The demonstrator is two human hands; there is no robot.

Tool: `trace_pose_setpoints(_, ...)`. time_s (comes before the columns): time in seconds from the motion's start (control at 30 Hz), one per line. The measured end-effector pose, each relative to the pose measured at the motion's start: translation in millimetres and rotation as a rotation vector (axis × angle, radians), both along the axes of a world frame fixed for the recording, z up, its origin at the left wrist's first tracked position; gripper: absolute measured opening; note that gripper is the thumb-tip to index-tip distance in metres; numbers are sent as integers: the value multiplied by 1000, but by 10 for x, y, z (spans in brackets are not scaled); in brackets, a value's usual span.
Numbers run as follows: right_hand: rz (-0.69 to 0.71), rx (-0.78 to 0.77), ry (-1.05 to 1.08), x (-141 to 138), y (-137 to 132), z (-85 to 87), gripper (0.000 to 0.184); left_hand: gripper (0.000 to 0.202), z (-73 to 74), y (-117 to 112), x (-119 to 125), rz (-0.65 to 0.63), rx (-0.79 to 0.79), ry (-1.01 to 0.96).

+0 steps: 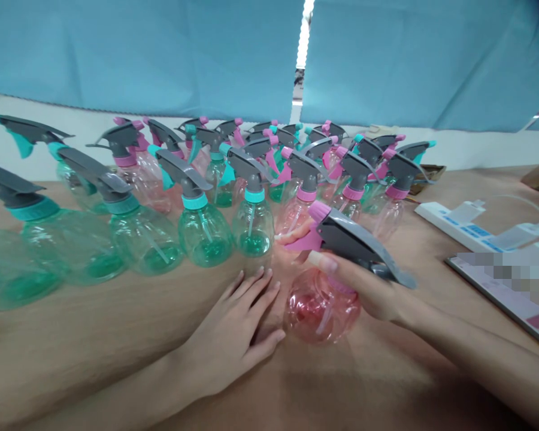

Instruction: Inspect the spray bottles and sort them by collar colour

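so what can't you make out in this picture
- Right hand, head view: some fingers are hidden behind the pink spray bottle it grips.
- Leftmost green spray bottle, head view: its sprayer is cut off by the left edge.
- Rear spray bottles, head view: bodies and exact count are hidden by the bottles in front.
- Flat panel, head view: part is masked by blocky pixels.
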State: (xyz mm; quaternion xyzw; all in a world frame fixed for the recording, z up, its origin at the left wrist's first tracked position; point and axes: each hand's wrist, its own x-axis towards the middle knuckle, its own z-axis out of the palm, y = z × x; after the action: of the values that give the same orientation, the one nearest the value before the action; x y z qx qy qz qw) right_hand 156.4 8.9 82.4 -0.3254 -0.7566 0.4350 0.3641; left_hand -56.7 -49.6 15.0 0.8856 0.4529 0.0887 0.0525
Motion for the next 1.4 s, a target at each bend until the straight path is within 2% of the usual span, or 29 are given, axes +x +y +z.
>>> trace_pose_setpoints(0.2,18,-44,39,-19,-19,1,34,60,9,2,8,-2,-1,19)
trace_pose_setpoints(0.5,-50,-34,50,2,-23,-27,28,60,9,5,2,-6,-8,14)
trace_pose_setpoints(0.67,-9,-89,49,35,-6,-62,26,58,2,0,0,0,-6,-22)
trace_pose_setpoints(0.83,-36,-91,65,29,-12,-53,27,58,-15,6,-9,-5,-4,-32)
trace_pose_setpoints(0.97,29,-118,87,9,-16,-52,32,58,-12,7,-11,-11,0,-7)
trace_pose_setpoints(1.1,80,-97,69,37,-3,-81,26,59,-10,2,-4,-4,-3,-7)
trace_pose_setpoints(1.4,-42,-9,8,115,29,-196,15,58,12,1,-4,-3,-10,-23)
